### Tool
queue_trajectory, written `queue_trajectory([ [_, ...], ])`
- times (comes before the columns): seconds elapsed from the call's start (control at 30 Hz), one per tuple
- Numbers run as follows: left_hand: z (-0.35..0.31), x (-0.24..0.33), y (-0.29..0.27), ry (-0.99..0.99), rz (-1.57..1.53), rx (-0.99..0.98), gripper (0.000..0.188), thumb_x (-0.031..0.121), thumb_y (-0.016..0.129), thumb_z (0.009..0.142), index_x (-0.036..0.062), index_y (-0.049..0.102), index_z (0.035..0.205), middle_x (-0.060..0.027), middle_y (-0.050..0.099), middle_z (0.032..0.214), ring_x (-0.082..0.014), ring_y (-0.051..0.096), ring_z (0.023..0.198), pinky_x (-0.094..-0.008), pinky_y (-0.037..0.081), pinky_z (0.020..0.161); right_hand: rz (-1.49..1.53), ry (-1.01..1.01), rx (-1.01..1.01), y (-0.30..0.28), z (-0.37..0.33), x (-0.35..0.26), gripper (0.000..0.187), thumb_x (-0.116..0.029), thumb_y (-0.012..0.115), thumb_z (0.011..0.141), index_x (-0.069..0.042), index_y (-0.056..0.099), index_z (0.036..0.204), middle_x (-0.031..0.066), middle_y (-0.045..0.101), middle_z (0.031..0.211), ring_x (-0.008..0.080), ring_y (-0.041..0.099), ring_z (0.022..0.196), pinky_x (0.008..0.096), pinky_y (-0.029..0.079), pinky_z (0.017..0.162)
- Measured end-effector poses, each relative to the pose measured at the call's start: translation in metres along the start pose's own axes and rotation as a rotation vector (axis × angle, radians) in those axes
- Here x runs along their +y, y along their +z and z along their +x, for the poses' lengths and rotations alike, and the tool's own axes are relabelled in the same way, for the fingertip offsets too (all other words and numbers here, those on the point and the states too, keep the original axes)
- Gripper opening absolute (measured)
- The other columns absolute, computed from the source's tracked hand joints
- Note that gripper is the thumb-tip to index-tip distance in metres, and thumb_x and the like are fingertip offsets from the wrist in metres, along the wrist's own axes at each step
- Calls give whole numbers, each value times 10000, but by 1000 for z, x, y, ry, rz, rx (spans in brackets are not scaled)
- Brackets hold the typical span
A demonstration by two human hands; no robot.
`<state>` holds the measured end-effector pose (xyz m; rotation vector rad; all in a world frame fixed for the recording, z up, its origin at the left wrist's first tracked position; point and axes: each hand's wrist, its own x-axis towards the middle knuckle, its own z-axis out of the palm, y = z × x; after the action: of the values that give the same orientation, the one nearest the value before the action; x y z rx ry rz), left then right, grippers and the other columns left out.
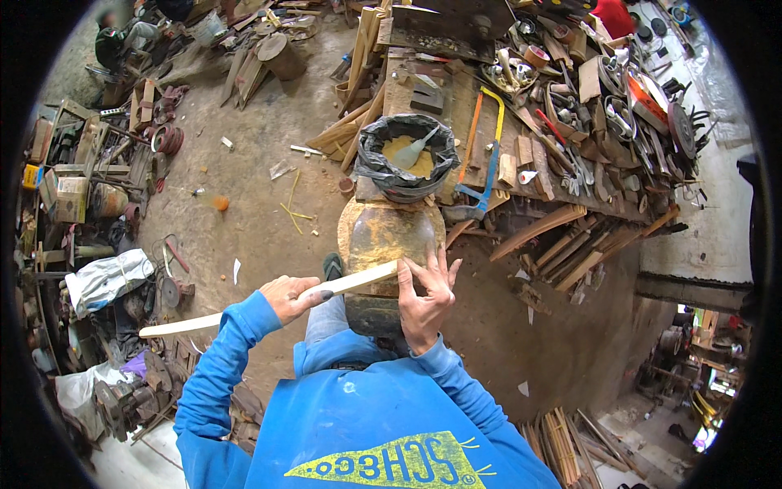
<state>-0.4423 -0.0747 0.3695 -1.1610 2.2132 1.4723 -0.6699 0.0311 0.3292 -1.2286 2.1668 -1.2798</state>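
A long, slightly curved strip of pale wood (191,325) lies slantwise in front of my body, its right end higher up. My left hand (295,298) is closed round the strip near its middle, thumb along the top. At the right end, my right hand (428,297) pinches the strip's tip with thumb and forefinger, the other fingers spread. Just beyond that end is a dark, rounded block or machine part (395,232), dusted with sawdust. Behind it stands a tub lined with a black plastic bag (407,186), holding yellowish sawdust and a pale funnel-shaped piece (413,148).
A hacksaw (491,151) with orange, yellow and blue parts lies on the cluttered workbench (456,90) at the right. Wood offcuts (562,244) are stacked below it. Crowded shelves (90,187) line the left. A wooden stump (279,55) and scraps lie on the floor.
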Motion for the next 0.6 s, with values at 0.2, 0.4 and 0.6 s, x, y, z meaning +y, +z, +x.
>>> queue_trajectory([
  [0.2, 0, 1, 0, -5, -1, -4, 498, 522, 445, 967, 58, 620, 918, -205, 600, 751, -414, 593, 768, -482, 444, 666, 51, 9, 54, -1, 6, 6, 249, -222, 580, 930, -43, 750, 957, 218, 630, 1231, 425, 437, 1320, 532, 131, 1174],
  [0.4, 1, 1, -1, -8, -1, -27, 502, 513, 432, 975, 50, 619, 927, -198, 597, 747, -410, 593, 772, -475, 446, 680, 68, -58, 106, -12, 1, 13, 161, -214, 657, 907, -66, 708, 947, 123, 715, 1045, 367, 505, 1242, 559, 176, 1158],
  [0.6, 2, -1, -3, -50, -24, -73, 511, 507, 427, 978, 41, 626, 920, -173, 591, 722, -356, 598, 723, -446, 451, 666, 42, -52, 108, -17, 7, 22, 133, -206, 666, 916, -74, 667, 896, 79, 711, 802, 221, 684, 774, 516, 333, 1094],
])
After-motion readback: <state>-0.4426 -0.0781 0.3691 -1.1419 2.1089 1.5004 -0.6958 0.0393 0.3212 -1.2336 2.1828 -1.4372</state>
